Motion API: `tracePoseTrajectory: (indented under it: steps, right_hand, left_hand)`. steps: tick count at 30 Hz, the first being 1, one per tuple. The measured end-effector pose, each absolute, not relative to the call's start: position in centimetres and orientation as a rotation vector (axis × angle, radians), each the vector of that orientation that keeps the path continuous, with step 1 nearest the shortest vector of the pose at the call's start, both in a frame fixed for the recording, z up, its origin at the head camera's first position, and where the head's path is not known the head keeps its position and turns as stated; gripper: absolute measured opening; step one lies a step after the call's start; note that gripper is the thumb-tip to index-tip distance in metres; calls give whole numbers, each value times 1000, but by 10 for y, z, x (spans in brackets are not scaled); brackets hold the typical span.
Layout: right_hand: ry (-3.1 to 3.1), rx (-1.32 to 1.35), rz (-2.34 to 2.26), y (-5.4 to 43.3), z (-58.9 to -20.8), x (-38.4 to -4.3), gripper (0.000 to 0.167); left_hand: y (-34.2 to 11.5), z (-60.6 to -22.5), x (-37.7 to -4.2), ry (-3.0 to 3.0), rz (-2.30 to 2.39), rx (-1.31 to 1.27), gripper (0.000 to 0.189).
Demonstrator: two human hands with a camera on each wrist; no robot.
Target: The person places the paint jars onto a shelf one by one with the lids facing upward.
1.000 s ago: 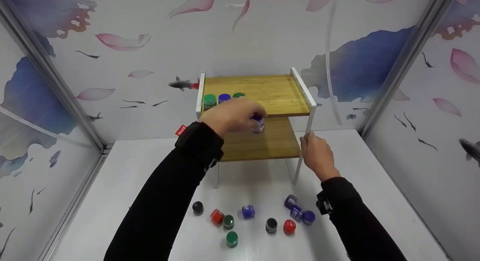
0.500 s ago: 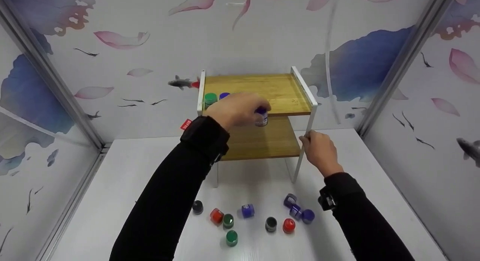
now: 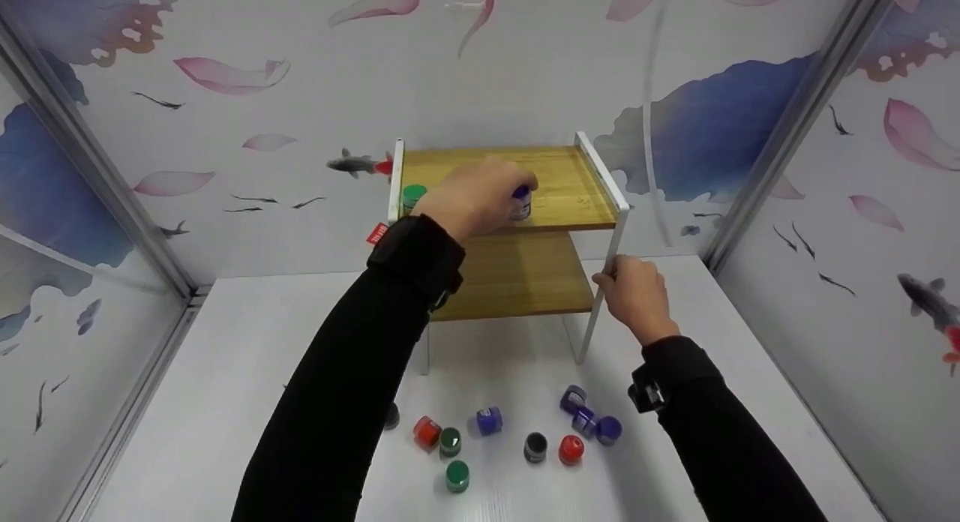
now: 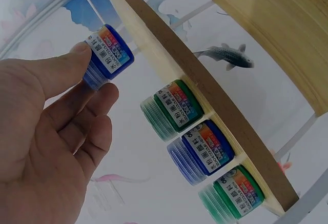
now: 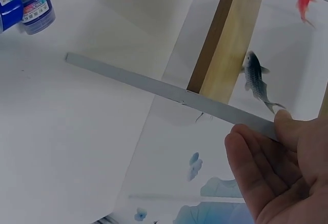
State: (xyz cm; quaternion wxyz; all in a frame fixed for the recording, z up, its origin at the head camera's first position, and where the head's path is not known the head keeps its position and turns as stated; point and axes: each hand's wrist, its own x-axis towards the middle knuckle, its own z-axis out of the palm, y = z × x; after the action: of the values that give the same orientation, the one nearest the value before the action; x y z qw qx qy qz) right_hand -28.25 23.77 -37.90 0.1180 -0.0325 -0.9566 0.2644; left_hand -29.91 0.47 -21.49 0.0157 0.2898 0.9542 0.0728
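Note:
My left hand (image 3: 472,196) pinches a blue paint jar (image 4: 110,52) between thumb and fingers, its label showing. The jar is close over the front of the two-tier rack's upper wooden shelf (image 3: 562,177). On that shelf, in the left wrist view, stand a green jar (image 4: 178,108), a blue jar (image 4: 209,147) and another green jar (image 4: 239,192) in a row. From the head, my hand covers most of this row. My right hand (image 3: 637,297) grips the rack's white front right leg (image 5: 154,86) between thumb and fingers.
Below the upper shelf is a lower wooden shelf (image 3: 517,282). Loose paint jars are scattered on the white table (image 3: 300,319): an orange-red one (image 3: 427,432), a red one (image 3: 571,449), several blue ones (image 3: 583,421), green ones and dark ones. Patterned walls (image 3: 262,132) enclose the table.
My left hand has carried the blue jar upward, from in front of the shelf edge to over the upper shelf. The right hand keeps its hold on the leg.

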Motion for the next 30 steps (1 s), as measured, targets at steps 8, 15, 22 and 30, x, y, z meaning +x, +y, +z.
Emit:
tracePoseTrajectory:
  steps: [8,15,22,30]
  right_hand:
    - [-2818,-117,748,232,-373,-283,19]
    - [-2832,-169,723,230,-373,-283,20]
    - [-2809,-215,690,224,-375,-284,22]
    - [-2806,-211,688,225,-377,-285,21]
  left_hand:
    - [7,-218,-311,3035,108,965,37]
    - [4,-225,-318,3106,32,949,23]
    - [1,-232,-319,3144,21,890,27]
    - [3,-238,-322,3190,-96,874,31]
